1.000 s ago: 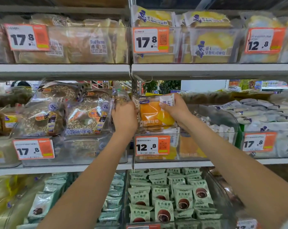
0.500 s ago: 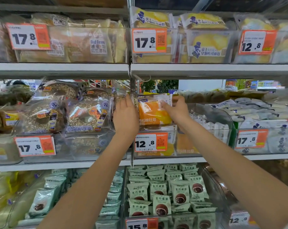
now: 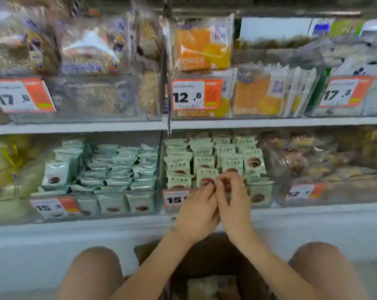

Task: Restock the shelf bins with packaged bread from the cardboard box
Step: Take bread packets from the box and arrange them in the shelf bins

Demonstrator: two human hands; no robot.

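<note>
The frame is blurred, so most print cannot be read. On the upper shelf (image 3: 269, 121), the price tag (image 3: 197, 94) on the middle bin (image 3: 243, 92) reads 12.8; an orange bread pack (image 3: 201, 47) stands upright atop that bin's stock. The tags to either side read roughly 17, left (image 3: 20, 96) and right (image 3: 343, 92). On the lower shelf (image 3: 96, 219), bins of pale green packets (image 3: 207, 163) carry tags starting 15, one (image 3: 55, 206) at the left and one (image 3: 175, 198) partly hidden by the hands.

The left hand (image 3: 197, 213) and right hand (image 3: 233, 202) meet in front of those packets, fingers loosely curled and touching each other; neither grip holds anything visible. Below the wrists, between bare knees, sits the open cardboard box (image 3: 213, 256), with a pack (image 3: 213, 286) dimly showing inside. This is a shop aisle.
</note>
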